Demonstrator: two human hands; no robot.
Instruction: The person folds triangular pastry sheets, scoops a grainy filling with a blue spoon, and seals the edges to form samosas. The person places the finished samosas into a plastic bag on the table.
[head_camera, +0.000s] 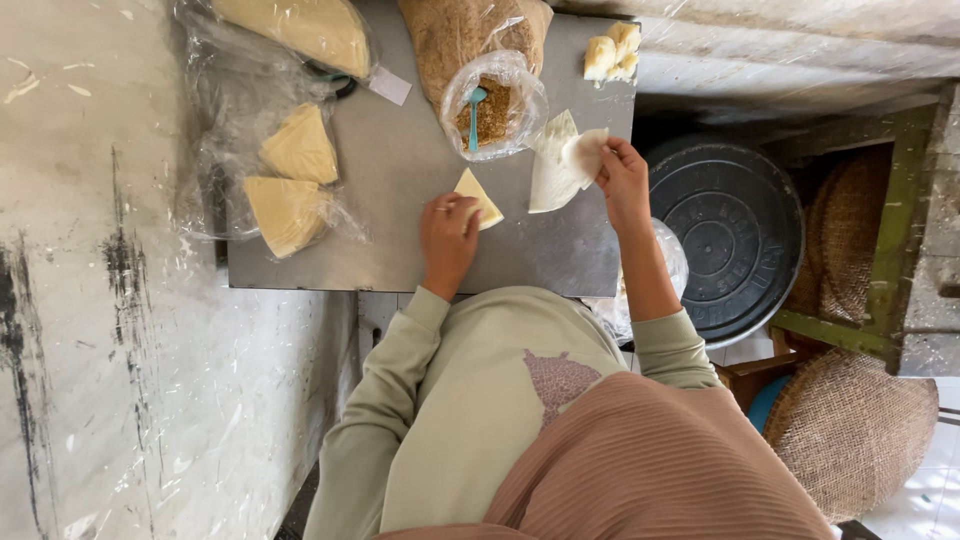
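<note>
Grey metal table (400, 170) bearing plastic-wrapped yellow wedges (290, 180), crumb bag (492, 105) with blue spoon (474, 115), pale wrapper sheets (552, 170), dough lumps (612, 52).

Single view only, worn on the head, looking almost straight down over the chest and lap onto a grey metal tabletop (400, 170). Oriented with the wearer's body at the bottom edge and the table's far end at the top. Close enough to show both forearms whole: left hand (448, 232) near the centre of the frame, right hand (622, 180) just right of it and slightly farther from the body. Wide enough to take in a plastic-covered marble surface (110, 300) well left of the left hand, and a dark round lid (735, 235) and woven baskets (850, 420) lower down, right of the right hand. No second view to overlap.
</note>
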